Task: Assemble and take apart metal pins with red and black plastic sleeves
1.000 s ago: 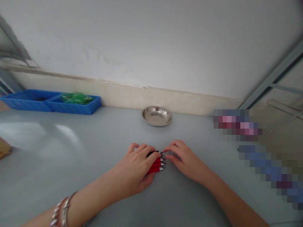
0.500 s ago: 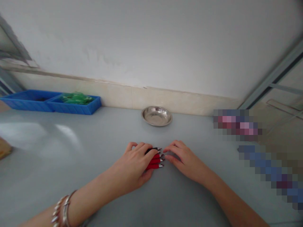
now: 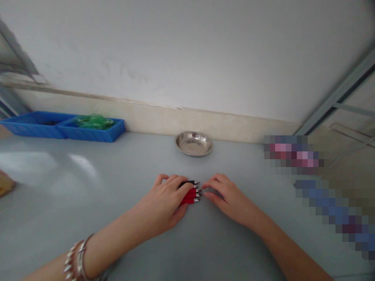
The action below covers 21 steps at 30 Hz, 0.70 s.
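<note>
Several red and black pens with silver tips (image 3: 190, 191) lie side by side on the grey tabletop (image 3: 140, 158), their tips pointing right. Wrapped over them from the left is my left hand (image 3: 167, 198), with the thumb at the near side of the bundle; it hides their rear ends. My right hand (image 3: 230, 198) rests just right of the tips, its thumb and fingers curved and apart, with nothing visible between them.
A round steel dish (image 3: 193, 144) stands beyond my hands, near the wall. At the back left, two joined blue trays (image 3: 90, 134) hold green plastic (image 3: 96, 121) and something dark. A brownish object (image 3: 5, 184) sits at the left edge.
The pens are drawn closer together under my left hand, the nearest red one having moved away from me toward the others. My right hand has stayed put.
</note>
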Tool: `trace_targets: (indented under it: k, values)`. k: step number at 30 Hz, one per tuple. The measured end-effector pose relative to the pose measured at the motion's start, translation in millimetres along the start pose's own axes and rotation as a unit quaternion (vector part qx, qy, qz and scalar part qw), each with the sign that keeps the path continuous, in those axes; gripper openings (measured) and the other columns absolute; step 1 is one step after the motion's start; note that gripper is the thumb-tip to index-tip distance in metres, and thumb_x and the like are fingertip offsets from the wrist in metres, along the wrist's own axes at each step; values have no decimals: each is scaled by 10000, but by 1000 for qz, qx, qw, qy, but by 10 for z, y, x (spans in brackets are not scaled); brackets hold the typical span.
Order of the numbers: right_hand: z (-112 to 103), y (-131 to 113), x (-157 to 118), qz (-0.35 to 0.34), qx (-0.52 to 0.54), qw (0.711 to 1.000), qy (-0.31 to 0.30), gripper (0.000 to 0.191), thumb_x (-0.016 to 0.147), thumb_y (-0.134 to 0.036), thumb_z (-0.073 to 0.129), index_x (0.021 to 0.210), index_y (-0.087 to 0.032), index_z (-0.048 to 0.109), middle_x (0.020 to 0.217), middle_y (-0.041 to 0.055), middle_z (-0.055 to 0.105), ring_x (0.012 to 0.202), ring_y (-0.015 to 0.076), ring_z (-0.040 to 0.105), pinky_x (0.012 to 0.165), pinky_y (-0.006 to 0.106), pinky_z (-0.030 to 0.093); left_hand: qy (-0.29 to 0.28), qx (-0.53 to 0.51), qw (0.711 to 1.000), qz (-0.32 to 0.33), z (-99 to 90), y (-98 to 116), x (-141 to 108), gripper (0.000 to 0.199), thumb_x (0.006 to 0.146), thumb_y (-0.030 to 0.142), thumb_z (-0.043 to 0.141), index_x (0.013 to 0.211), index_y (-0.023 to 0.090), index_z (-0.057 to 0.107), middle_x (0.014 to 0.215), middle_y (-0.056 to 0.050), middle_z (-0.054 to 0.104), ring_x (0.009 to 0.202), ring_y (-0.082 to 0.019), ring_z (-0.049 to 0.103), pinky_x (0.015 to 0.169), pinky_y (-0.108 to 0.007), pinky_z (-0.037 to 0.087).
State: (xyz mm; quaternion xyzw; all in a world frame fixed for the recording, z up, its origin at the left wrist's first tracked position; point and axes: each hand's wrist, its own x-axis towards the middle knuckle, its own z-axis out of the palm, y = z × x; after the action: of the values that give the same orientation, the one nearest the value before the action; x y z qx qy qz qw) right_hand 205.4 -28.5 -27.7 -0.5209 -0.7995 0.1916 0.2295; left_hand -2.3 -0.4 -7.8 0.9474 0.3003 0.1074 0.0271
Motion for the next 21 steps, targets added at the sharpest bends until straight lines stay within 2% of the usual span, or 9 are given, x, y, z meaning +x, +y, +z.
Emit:
trace_targets:
  k: [12, 21]
  values:
    - [-9, 0, -2, 0, -4, 1000, -10, 190, 887, -210, 482, 1038, -184, 596, 986, 66, 565, 991, 194, 485, 907, 354, 403, 28, 6, 1000, 3, 4, -21, 7, 230, 817, 152, 490, 1032, 201, 554, 1061, -85, 588, 979, -236, 546, 828, -392, 367]
    - [-16, -17, -4, -1, -8, 1000, -6, 195, 888, -203, 480, 1032, -156, 602, 982, 75, 570, 986, 192, 481, 912, 353, 398, 6, 3, 1000, -1, -10, -22, 1, 250, 815, 146, 473, 1051, 187, 542, 1097, -107, 570, 1020, -251, 523, 840, -420, 362]
